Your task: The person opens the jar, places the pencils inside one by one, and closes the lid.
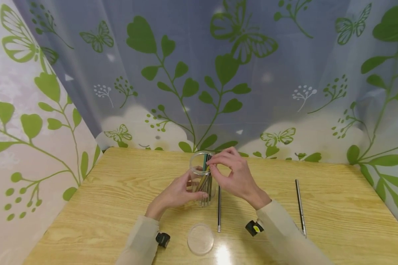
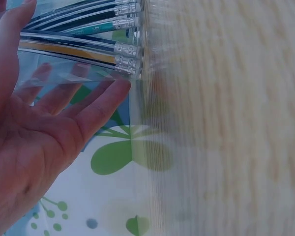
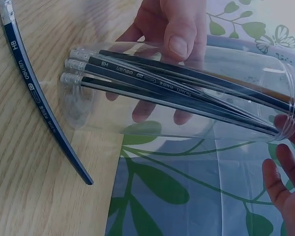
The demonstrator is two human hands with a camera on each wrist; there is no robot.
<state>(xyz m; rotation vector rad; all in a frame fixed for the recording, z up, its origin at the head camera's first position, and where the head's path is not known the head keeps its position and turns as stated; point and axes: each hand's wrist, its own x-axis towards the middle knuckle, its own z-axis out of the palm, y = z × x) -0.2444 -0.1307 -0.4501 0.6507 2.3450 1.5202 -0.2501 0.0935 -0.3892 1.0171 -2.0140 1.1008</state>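
Note:
A clear plastic jar [image 3: 236, 66] with several pencils [image 3: 157, 76] inside stands near the table's far edge. The pencils' eraser ends point down to its base. My left hand [image 1: 175, 192] grips the jar from the left, thumb in front and fingers behind. At the jar's mouth my right hand [image 1: 234, 176] pinches the upper end of a pencil [image 1: 207, 168] between thumb and fingers; the fingertips partly hide it. Beside the jar a dark HB pencil [image 1: 219, 211] lies on the table. Nearer me lies a round clear lid [image 1: 200, 239].
Another dark pencil [image 1: 300, 206] lies on the wooden table [image 1: 119, 184] at the right, beyond my right sleeve. A curtain [image 1: 199, 110] with leaves and butterflies hangs along the far edge, and a similar one at the left.

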